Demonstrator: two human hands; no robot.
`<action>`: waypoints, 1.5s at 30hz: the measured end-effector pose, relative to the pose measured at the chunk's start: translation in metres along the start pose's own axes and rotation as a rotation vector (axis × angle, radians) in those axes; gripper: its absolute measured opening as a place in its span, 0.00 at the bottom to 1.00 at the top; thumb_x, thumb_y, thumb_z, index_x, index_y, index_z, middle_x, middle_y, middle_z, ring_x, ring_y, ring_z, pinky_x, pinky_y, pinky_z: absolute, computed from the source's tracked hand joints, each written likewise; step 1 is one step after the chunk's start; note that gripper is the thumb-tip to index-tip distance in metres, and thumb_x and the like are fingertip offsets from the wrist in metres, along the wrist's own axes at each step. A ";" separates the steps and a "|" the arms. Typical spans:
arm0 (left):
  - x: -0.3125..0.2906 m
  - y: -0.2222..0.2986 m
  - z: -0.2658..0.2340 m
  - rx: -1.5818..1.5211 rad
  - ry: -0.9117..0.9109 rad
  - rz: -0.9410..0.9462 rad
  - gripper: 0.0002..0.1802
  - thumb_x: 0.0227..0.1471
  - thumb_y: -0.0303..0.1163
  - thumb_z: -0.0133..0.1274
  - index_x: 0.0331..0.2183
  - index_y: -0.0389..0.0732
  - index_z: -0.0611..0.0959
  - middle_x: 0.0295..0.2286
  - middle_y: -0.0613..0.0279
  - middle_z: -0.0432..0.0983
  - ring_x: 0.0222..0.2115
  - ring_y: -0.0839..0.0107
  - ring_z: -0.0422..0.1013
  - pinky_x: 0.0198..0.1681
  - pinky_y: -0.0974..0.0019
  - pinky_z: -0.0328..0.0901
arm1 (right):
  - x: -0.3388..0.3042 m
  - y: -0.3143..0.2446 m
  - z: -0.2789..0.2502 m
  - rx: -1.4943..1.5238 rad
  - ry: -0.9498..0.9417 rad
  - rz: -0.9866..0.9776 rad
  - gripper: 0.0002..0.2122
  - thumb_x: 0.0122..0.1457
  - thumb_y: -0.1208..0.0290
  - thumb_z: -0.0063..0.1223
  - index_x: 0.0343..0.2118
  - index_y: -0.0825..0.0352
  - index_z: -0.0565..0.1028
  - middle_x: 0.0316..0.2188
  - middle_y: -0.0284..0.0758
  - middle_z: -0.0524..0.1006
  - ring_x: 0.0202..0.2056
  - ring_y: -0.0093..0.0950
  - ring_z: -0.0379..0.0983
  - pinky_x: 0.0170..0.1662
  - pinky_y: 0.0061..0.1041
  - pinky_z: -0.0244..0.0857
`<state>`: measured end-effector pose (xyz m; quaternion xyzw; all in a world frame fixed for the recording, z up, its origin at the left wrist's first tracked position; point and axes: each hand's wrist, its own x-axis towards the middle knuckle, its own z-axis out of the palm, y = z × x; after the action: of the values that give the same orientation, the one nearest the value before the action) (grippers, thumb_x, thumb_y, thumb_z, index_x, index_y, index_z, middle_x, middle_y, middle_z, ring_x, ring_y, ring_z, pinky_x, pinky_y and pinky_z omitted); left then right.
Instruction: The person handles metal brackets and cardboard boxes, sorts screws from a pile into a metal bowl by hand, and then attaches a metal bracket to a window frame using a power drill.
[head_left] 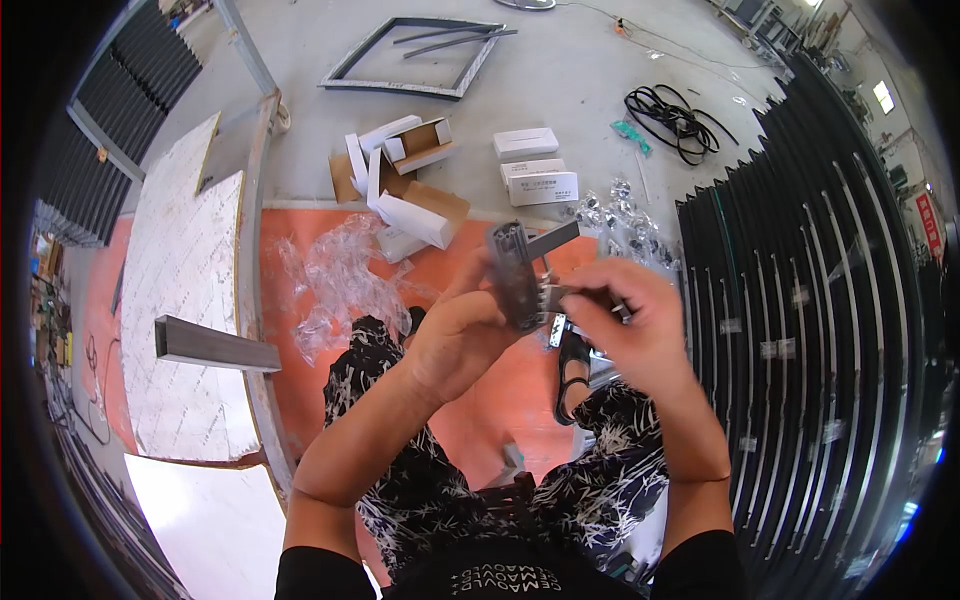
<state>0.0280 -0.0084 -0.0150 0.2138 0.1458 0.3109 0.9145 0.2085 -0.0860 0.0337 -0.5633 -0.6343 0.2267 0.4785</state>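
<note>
My left hand (465, 335) is closed round a dark grey metal handle (513, 270) and holds it upright in front of me, above my knees. A flat lever bar (553, 239) juts from the handle's upper part to the right. My right hand (635, 315) is beside it, with thumb and fingers pinched together at a small metallic piece (553, 298) by the handle's right side. Something dark also shows between the right fingers, too blurred to name. The handle's lower end is smeared by motion.
Opened white boxes (415, 215) and crumpled clear plastic (345, 275) lie ahead on the orange mat (300, 390). Closed white boxes (540, 185) sit farther right, near bagged small parts (625, 222). Dark profiles (790, 330) are stacked at right; a metal-framed bench (262, 300) stands left.
</note>
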 end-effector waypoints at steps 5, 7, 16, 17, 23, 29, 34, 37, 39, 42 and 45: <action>0.002 -0.013 0.002 0.088 -0.135 0.006 0.30 0.44 0.19 0.43 0.52 0.46 0.67 0.49 0.58 0.68 0.51 0.63 0.65 0.58 0.55 0.56 | -0.013 0.000 0.011 -0.177 0.101 -0.095 0.06 0.47 0.81 0.57 0.30 0.67 0.75 0.23 0.36 0.74 0.24 0.31 0.72 0.27 0.27 0.66; 0.003 -0.018 0.001 0.128 -0.146 0.002 0.30 0.44 0.20 0.44 0.52 0.47 0.66 0.48 0.58 0.68 0.51 0.63 0.65 0.58 0.55 0.56 | -0.019 -0.001 0.010 -0.180 0.130 -0.092 0.06 0.47 0.80 0.56 0.29 0.66 0.74 0.23 0.35 0.74 0.25 0.33 0.72 0.27 0.29 0.66; 0.012 -0.027 0.008 0.205 -0.145 -0.064 0.33 0.44 0.21 0.42 0.55 0.45 0.63 0.49 0.63 0.68 0.52 0.67 0.64 0.57 0.56 0.57 | -0.017 0.017 0.008 -0.302 0.153 -0.182 0.06 0.45 0.78 0.57 0.27 0.66 0.72 0.23 0.38 0.73 0.26 0.39 0.71 0.26 0.35 0.65; 0.013 -0.028 0.006 0.212 -0.142 -0.066 0.32 0.45 0.20 0.42 0.55 0.45 0.63 0.49 0.63 0.68 0.52 0.67 0.64 0.57 0.56 0.57 | -0.017 0.018 0.008 -0.299 0.155 -0.175 0.06 0.45 0.78 0.57 0.27 0.66 0.72 0.23 0.38 0.73 0.26 0.39 0.71 0.26 0.35 0.65; 0.018 -0.030 0.009 0.249 -0.088 -0.033 0.29 0.50 0.23 0.47 0.55 0.45 0.64 0.50 0.57 0.66 0.52 0.63 0.64 0.56 0.55 0.58 | -0.012 0.022 0.007 -0.294 0.146 -0.140 0.06 0.45 0.77 0.56 0.26 0.67 0.70 0.22 0.39 0.72 0.25 0.42 0.70 0.26 0.40 0.63; 0.022 -0.034 -0.001 0.390 -0.013 0.016 0.28 0.52 0.21 0.50 0.54 0.44 0.64 0.48 0.55 0.69 0.49 0.64 0.68 0.54 0.59 0.63 | -0.010 0.030 0.011 -0.204 0.060 -0.070 0.06 0.47 0.76 0.57 0.28 0.67 0.71 0.25 0.41 0.74 0.28 0.43 0.72 0.29 0.37 0.66; 0.020 -0.032 -0.002 0.428 0.043 0.025 0.27 0.54 0.18 0.43 0.55 0.43 0.63 0.48 0.55 0.70 0.49 0.60 0.70 0.54 0.53 0.66 | -0.002 0.037 0.001 0.182 -0.087 0.175 0.10 0.56 0.70 0.55 0.39 0.68 0.75 0.24 0.35 0.74 0.28 0.28 0.73 0.30 0.29 0.67; 0.022 -0.026 -0.002 0.416 0.077 0.015 0.26 0.54 0.18 0.42 0.55 0.41 0.63 0.47 0.49 0.71 0.49 0.55 0.70 0.54 0.50 0.66 | 0.003 0.041 -0.019 0.632 0.037 0.396 0.16 0.61 0.65 0.52 0.45 0.71 0.73 0.31 0.32 0.75 0.25 0.19 0.67 0.26 0.21 0.60; 0.023 -0.022 0.002 0.421 0.121 -0.010 0.25 0.54 0.19 0.41 0.54 0.40 0.63 0.46 0.41 0.71 0.49 0.50 0.70 0.54 0.48 0.66 | 0.008 0.039 -0.026 0.888 0.147 0.530 0.19 0.59 0.65 0.48 0.49 0.74 0.69 0.39 0.36 0.75 0.26 0.19 0.63 0.27 0.18 0.55; 0.024 -0.018 -0.005 0.427 0.107 0.021 0.25 0.54 0.19 0.41 0.54 0.39 0.63 0.46 0.41 0.71 0.48 0.49 0.70 0.54 0.47 0.67 | 0.008 0.049 -0.026 1.094 -0.008 0.572 0.21 0.54 0.70 0.43 0.50 0.75 0.69 0.39 0.38 0.75 0.30 0.21 0.64 0.31 0.20 0.57; 0.022 -0.014 -0.016 0.371 0.075 -0.001 0.24 0.54 0.20 0.42 0.54 0.39 0.63 0.46 0.41 0.71 0.48 0.49 0.70 0.53 0.48 0.67 | 0.006 0.045 -0.024 1.151 -0.055 0.580 0.25 0.48 0.72 0.41 0.51 0.77 0.68 0.41 0.41 0.74 0.33 0.23 0.64 0.34 0.22 0.58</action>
<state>0.0454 -0.0002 -0.0387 0.3672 0.2345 0.2861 0.8534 0.2524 -0.0744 0.0088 -0.3592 -0.2452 0.6651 0.6071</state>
